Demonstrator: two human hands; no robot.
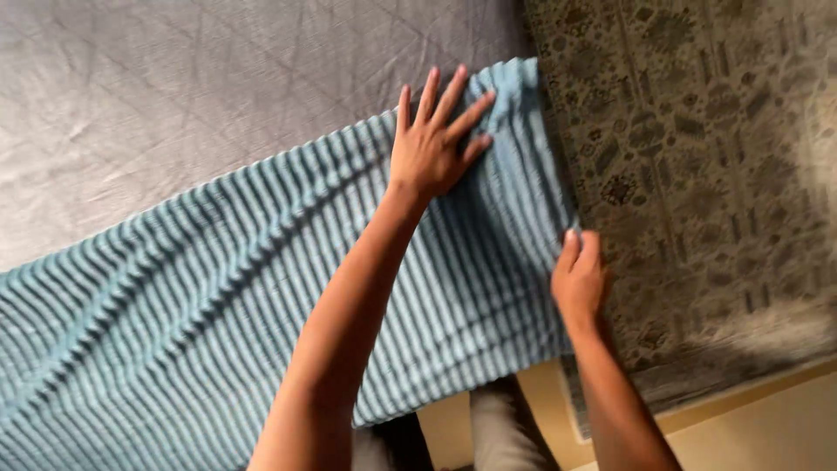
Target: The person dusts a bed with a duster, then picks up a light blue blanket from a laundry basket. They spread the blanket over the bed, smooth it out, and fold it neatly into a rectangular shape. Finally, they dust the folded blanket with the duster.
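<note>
Home bedroom: grey bedsheet (174,96), ribbed blue blanket (218,288), patterned rug (697,174) on floor.

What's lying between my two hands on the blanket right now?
Only bare ribbed blue blanket, per the head view. The left hand lies flat, fingers spread, near the far corner; the right hand is at the side edge. Nothing else sits between them.

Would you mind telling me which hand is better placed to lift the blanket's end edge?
Right hand: it already pinches the blue ribbed blanket edge; the left hand lies flat, fingers spread.
</note>
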